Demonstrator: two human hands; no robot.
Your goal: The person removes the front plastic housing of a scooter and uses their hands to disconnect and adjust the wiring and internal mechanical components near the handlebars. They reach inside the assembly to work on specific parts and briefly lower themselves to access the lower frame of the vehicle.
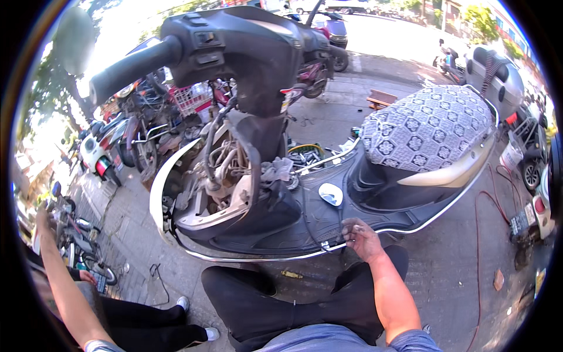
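Observation:
A dark scooter (316, 218) with its front panels off stands sideways in front of me. A mirror (330, 194) with a pale oval face is over its footboard, its thin black stem running down to my right hand (360, 237). The fingers of that hand are dirty and curled at the stem's lower end, closed on it as far as I can see. Out at the far left, my left hand (45, 218) is raised away from the scooter; its fingers are too blurred to read. Wires and a bare frame (226, 170) show in the opened front.
A patterned cover (428, 129) lies over the seat, with a grey top box (495, 76) behind. Beside my left arm stands a person in black trousers (146, 320). A yellow-handled tool (291, 274) lies on the paving. A red hose (478, 258) crosses the ground at right. Parked motorbikes (99, 152) crowd the left.

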